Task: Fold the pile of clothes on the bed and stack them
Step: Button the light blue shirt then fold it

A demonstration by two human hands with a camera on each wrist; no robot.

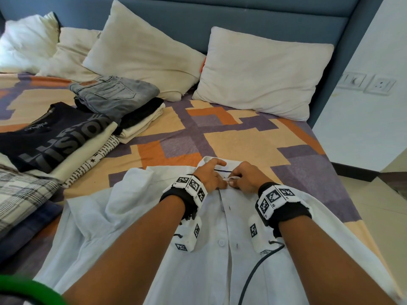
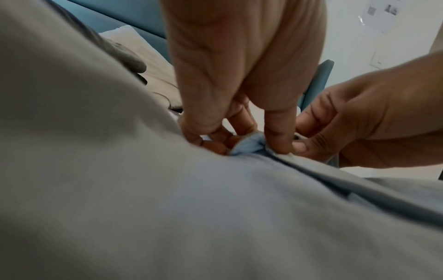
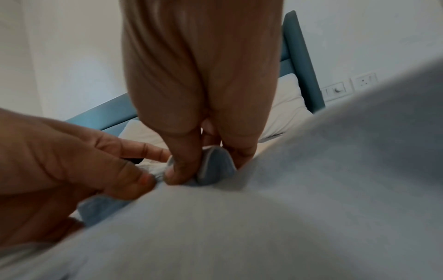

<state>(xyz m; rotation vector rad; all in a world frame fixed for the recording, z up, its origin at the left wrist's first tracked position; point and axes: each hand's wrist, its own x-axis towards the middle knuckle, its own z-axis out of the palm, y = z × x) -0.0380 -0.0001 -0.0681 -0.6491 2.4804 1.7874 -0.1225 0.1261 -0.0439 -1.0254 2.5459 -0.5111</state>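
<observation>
The bed point(image 1: 231, 133) under me wears a patchwork cover of orange, purple and cream, backed by a blue padded headboard point(image 1: 242, 16) with cream pillows point(image 1: 259, 71) against it; a white wall with sockets point(image 1: 378, 84) stands to my right. My white shirt point(image 1: 220, 249) lies spread front-up at the near edge. Folded clothes point(image 1: 114, 97) sit stacked to my left. My left hand point(image 1: 208, 175) and right hand point(image 1: 246, 178) both pinch the shirt's placket just below the collar point(image 1: 209, 160), fingers curled on the cloth.
</observation>
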